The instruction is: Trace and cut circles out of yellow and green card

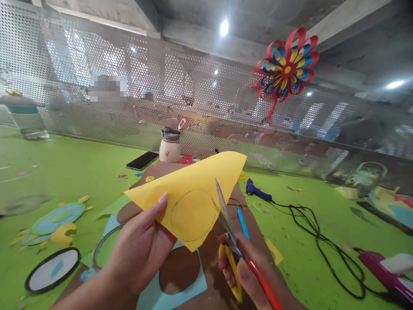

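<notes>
My left hand point(142, 245) grips a sheet of yellow paper point(193, 185) by its lower left side, thumb on top. A circle is drawn in dark line on the paper. My right hand point(248, 271) holds scissors point(230, 237) with one red and one yellow handle. Their blades point up at the paper's right edge, beside the drawn circle; the lower blade is partly hidden behind the sheet. Beneath my hands lies a light blue paper point(193, 288) with a round hole, on a brown board point(219, 275).
A blue glue gun point(258, 190) with a black cord lies right, a magenta tool point(380, 267) nearer. A bottle point(170, 146) and phone point(142, 160) stand and lie behind the paper. Paper cutouts point(58, 219) and a black-rimmed oval point(53, 270) lie left. A perforated screen point(193, 99) borders the green table.
</notes>
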